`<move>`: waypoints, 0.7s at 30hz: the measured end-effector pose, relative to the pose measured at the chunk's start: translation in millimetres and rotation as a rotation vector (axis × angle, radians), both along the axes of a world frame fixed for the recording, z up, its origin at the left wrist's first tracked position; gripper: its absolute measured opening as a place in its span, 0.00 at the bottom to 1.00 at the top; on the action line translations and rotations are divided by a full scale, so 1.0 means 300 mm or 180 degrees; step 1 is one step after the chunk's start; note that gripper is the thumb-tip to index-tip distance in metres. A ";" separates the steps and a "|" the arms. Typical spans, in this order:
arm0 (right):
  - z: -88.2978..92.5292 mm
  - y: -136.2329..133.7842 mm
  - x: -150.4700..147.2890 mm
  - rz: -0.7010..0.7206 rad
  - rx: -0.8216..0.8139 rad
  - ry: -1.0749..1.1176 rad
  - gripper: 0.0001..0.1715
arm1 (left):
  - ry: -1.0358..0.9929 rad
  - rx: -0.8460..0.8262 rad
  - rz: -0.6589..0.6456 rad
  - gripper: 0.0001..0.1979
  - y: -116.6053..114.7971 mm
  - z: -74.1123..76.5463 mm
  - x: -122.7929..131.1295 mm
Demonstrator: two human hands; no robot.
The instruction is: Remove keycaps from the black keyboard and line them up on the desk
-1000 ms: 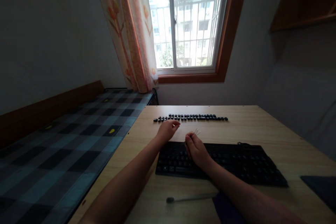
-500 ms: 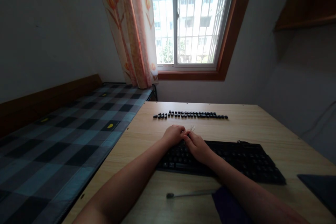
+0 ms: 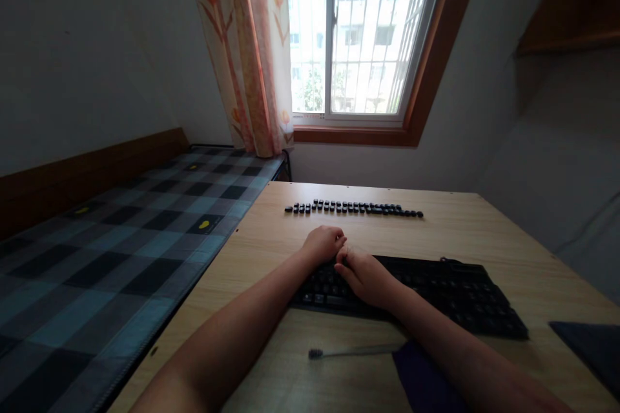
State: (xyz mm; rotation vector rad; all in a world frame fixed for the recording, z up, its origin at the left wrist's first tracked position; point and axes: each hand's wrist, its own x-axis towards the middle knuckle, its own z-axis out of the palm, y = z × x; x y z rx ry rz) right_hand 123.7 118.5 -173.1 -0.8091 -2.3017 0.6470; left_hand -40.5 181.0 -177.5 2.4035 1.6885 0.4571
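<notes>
A black keyboard (image 3: 436, 293) lies on the wooden desk (image 3: 484, 235). Both of my hands meet over its upper left corner. My left hand (image 3: 323, 244) is curled, fingers bent down at the keyboard's edge. My right hand (image 3: 364, 276) is closed in a pinch against the left one; what it holds is hidden between the fingers. Two rows of loose black keycaps (image 3: 353, 208) lie on the desk beyond the hands.
A thin brush with a clear handle (image 3: 349, 353) lies near the desk's front edge beside a dark purple cloth (image 3: 421, 381). A dark pad (image 3: 588, 345) sits at the right. A bed with a checked cover (image 3: 97, 251) stands left; a window and curtain are behind.
My left hand came back from the keycap rows to the keyboard and joined my right hand. The small clear tool seen in my right hand earlier is now hidden. The view tilted down slightly.
</notes>
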 end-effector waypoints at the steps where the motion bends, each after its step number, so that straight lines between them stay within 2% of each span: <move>1: -0.001 -0.005 0.000 0.0019 0.0032 -0.0078 0.06 | 0.0021 -0.0018 -0.0002 0.13 0.000 0.001 0.000; 3: -0.006 -0.012 0.000 -0.0004 0.0062 -0.0035 0.05 | 0.0051 -0.0030 0.0003 0.14 0.000 0.001 0.001; 7: -0.027 -0.003 0.004 -0.0101 -0.0017 0.0558 0.07 | 0.0072 -0.0017 0.0037 0.14 -0.004 0.004 0.003; 13: -0.068 0.042 0.005 -0.0651 -0.0824 0.1764 0.16 | 0.0030 -0.0111 0.0006 0.14 -0.013 0.021 0.005; 17: -0.029 0.059 0.028 -0.0740 -0.0760 0.1669 0.17 | -0.0002 -0.0060 -0.0043 0.14 -0.009 0.006 0.004; 21: 0.046 0.040 0.130 -0.0824 -0.0724 0.1388 0.18 | -0.0181 -0.0083 -0.0144 0.16 0.018 0.014 -0.016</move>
